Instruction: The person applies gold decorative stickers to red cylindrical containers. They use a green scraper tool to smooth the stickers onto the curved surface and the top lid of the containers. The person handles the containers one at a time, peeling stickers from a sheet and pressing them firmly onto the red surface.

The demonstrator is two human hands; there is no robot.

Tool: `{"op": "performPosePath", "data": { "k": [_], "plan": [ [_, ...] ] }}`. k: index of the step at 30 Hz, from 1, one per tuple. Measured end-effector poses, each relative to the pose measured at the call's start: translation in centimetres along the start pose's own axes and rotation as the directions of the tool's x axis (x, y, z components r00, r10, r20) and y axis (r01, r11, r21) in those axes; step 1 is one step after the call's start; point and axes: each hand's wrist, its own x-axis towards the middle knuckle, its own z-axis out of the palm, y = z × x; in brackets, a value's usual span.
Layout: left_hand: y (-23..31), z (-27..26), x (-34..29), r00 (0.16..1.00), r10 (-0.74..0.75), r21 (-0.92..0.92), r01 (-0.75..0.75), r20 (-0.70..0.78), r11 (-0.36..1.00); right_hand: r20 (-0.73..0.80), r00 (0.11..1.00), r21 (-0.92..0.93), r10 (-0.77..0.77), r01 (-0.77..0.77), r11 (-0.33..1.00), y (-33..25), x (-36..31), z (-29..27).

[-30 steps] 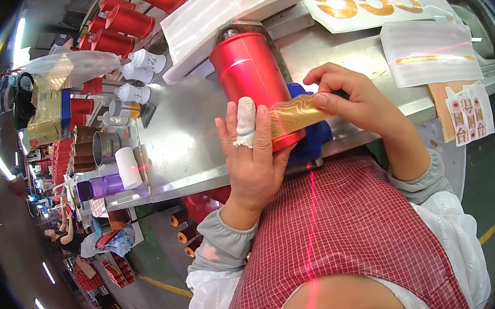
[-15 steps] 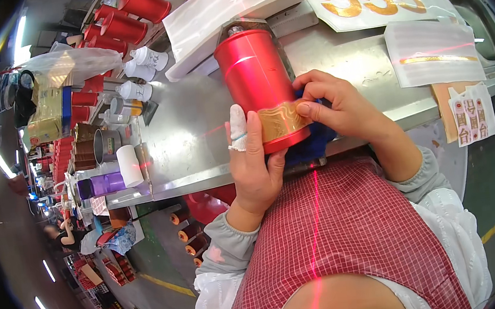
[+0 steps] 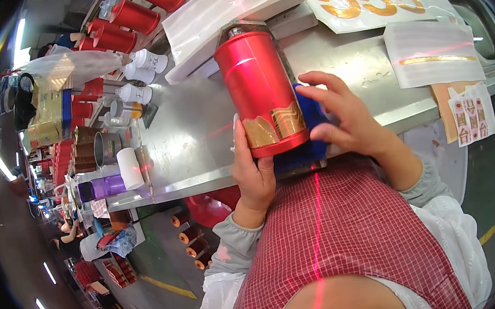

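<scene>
A shiny red cylindrical canister (image 3: 255, 76) lies on its side over the metal worktop, its base toward me. Round its lower end runs a gold patterned foil band (image 3: 261, 131), with a seam between two sections facing up. My left hand (image 3: 250, 175) grips the canister's lower left side, thumb near the base rim and the other fingers mostly hidden behind it. To the right, my right hand (image 3: 345, 118) is open, thumb and fingers apart, close to the canister but holding nothing. A blue cloth (image 3: 313, 109) lies beneath the canister, and a dark support (image 3: 229, 28) shows at its far end.
Gold ring stickers on a white sheet (image 3: 330, 18) lie at the back right. Nearer are a white sheet with a gold strip (image 3: 430, 71) and printed labels (image 3: 471, 115). White bottles (image 3: 149, 61), a paper roll (image 3: 130, 167) and more red canisters (image 3: 135, 16) stand left. A sink (image 3: 482, 27) is far right.
The canister has turned, bringing the band's seam into view. My right hand has let go of the band and opened, moving slightly right. My left hand has shifted round the canister's side.
</scene>
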Motion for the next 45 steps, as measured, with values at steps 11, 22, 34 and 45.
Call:
{"op": "performPosePath", "data": {
  "k": [11,22,34,45],
  "plan": [
    [3.1,-1.2,3.4,0.927,0.286,0.307,-0.353,0.243,0.884,-0.007,0.996,-0.172,-0.093,0.091,0.981,-1.0,-0.5,1.9],
    [2.2,-0.7,4.6,0.927,-0.251,-0.628,0.373,0.279,0.683,-0.005,0.997,-0.169,-0.081,0.079,0.983,-1.2,-0.5,1.8],
    [2.1,-0.4,4.7,0.928,-0.322,-0.675,0.36,0.187,0.644,0.013,1.0,0.118,0.007,-0.008,0.993,-2.5,0.4,-1.3],
    [1.8,-1.0,5.6,0.993,-0.055,-0.443,0.095,0.102,0.892,0.221,0.938,0.267,0.269,-0.323,0.908,-3.6,4.1,-1.7]
  ]
}}
